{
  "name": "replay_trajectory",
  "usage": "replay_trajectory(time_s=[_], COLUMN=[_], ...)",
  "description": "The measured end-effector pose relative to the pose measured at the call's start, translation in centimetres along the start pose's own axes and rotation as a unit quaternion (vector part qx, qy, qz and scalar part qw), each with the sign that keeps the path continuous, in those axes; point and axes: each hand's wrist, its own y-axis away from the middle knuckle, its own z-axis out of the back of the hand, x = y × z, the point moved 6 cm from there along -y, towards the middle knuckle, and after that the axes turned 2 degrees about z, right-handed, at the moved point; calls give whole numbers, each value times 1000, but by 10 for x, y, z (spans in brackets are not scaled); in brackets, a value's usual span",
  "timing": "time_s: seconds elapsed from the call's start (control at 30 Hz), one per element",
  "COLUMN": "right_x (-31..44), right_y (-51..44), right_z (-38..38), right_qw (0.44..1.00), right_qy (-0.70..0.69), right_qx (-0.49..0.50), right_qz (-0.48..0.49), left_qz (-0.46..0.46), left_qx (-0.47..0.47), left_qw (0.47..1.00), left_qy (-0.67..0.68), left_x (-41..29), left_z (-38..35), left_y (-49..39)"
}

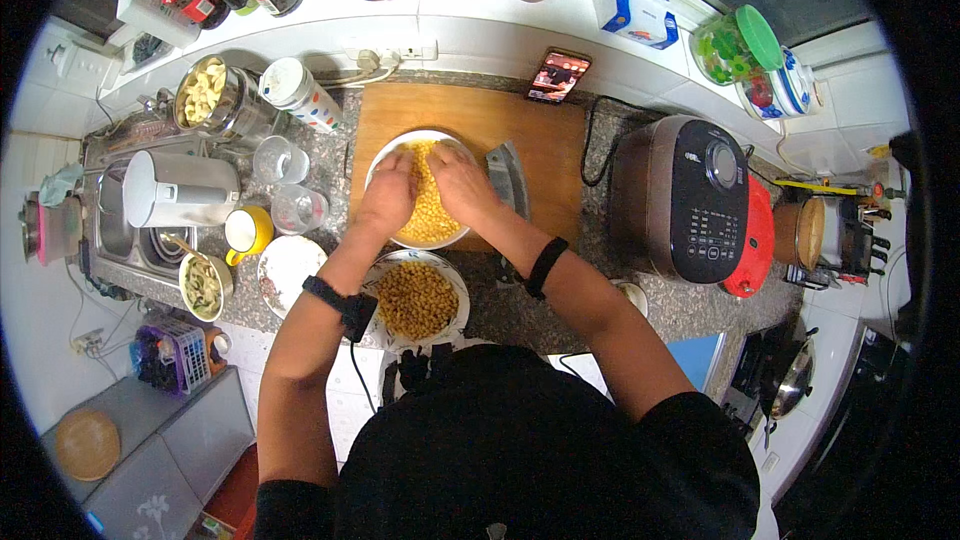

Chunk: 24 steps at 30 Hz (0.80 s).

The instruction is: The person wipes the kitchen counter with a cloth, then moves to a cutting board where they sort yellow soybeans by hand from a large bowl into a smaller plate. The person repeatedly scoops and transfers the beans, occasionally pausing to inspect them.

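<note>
Both hands are in a white bowl (429,245) of yellow beans (430,221), which look wet. My left hand (390,187) reaches over the bowl's left side, its fingertips down among the beans. From the right side my right hand (461,180) does the same; whether either one grips beans is hidden. Under the bowl lies a wooden cutting board (553,165). A broad grey blade (510,178), apparently a cleaver, rests on the board beside my right hand. Nearer my body, a patterned plate (461,285) holds browner beans (416,301).
Left stand clear cups (298,208), a yellow mug (247,231), a white pitcher (184,189), a food bowl (201,286), a white plate (289,274) and the sink (112,199). A multicooker (679,199) stands right. A phone (559,75) leans against the back wall.
</note>
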Motion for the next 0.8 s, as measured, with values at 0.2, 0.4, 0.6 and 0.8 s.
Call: replay_trajectory(time_s=[0.2,0.4,0.6,0.8], right_x=[-10,-5,2,18], right_y=[-13,-11,4,26], right_z=[-25,-26,-26,-20], right_qw=[999,997,994,997], right_qy=[27,76,96,64], right_qx=[39,21,45,29], right_qz=[-8,-25,-14,11], left_qz=[-70,-56,-51,-32], left_qx=[-47,-54,-47,3], left_qw=[996,995,996,999], left_qy=[-29,-67,-49,-22], left_x=[-5,-2,-5,-11], left_z=[-14,-17,-11,-12], left_y=[-12,-6,11,37])
